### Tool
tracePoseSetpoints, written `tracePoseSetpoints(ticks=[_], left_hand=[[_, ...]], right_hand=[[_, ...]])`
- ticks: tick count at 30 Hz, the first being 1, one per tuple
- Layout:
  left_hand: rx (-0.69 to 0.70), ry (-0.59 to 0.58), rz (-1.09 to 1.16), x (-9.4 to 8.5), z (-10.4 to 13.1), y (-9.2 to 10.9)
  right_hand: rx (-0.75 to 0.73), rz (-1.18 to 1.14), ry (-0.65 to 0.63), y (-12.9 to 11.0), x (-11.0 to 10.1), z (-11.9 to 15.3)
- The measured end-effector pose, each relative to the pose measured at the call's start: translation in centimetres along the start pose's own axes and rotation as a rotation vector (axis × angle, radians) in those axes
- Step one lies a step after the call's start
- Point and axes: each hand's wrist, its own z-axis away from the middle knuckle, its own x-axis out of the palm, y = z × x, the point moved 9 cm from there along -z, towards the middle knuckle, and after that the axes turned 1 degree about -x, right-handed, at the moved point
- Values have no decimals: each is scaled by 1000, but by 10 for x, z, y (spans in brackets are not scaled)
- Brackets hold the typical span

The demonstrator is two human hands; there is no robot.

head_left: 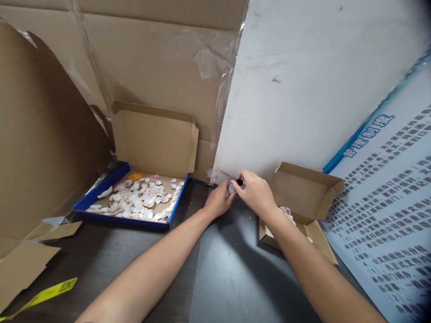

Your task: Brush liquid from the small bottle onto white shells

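Note:
My left hand (217,200) has its fingers closed around a small clear bottle (230,189), near the foot of the white board. Just right of it, my right hand (256,192) pinches a small black cap (239,182) at the bottle's top end. Whether cap and bottle touch, I cannot tell. Much of the bottle is hidden by my fingers. Behind my right forearm, an opened cardboard box (321,233) holds a few shells (285,210), partly covered from view.
To the left, a blue-edged box (126,222) with its lid raised holds many white seashells (138,199) and an orange one (135,176). Cardboard panels (161,58) stand behind it. A white board (286,89) and a printed poster (387,202) rise at right. A yellow strip (50,294) lies front left.

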Motion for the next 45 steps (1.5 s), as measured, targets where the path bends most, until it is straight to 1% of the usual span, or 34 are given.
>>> tracePoseSetpoints(ticks=[4,8,10,12,15,16,20,24,28,31,33,36,39,41,42,45], left_hand=[[-42,16,-22,-2,-1,-6],[-32,8,-45,0,-1,-4],[-15,-9,-58,2,0,-2],[-9,-28,-73,4,0,-1],[-29,-44,-101,5,-1,-4],[-40,-48,-112,5,-1,-5],[-60,-88,-153,5,-3,-10],[-72,-130,-176,7,-6,-11],[-88,-144,-168,6,-7,-11],[-119,-143,-149,2,-4,-12],[-146,-124,-135,-4,1,-12],[-167,-80,-113,-19,15,-10],[-129,-63,-78,-34,36,-2],[-83,-95,-37,-39,52,5],[-60,-128,44,-39,60,10],[-90,-194,251,-39,79,14]], right_hand=[[12,-46,-16,3,0,8],[12,-179,3,13,0,11],[-3,-237,48,17,-4,11],[-20,-265,130,19,-13,14],[-26,-276,270,20,-29,26],[-26,-279,284,20,-32,31],[-55,-261,247,18,-31,56],[-13,-256,253,24,-31,76],[28,-268,246,25,-31,83],[44,-315,245,26,-29,85],[55,-329,241,27,-27,86],[76,-317,246,27,-27,88],[89,-322,266,22,-32,89],[70,-342,279,15,-36,92],[51,-352,288,11,-38,93],[-9,-383,290,1,-39,100]])
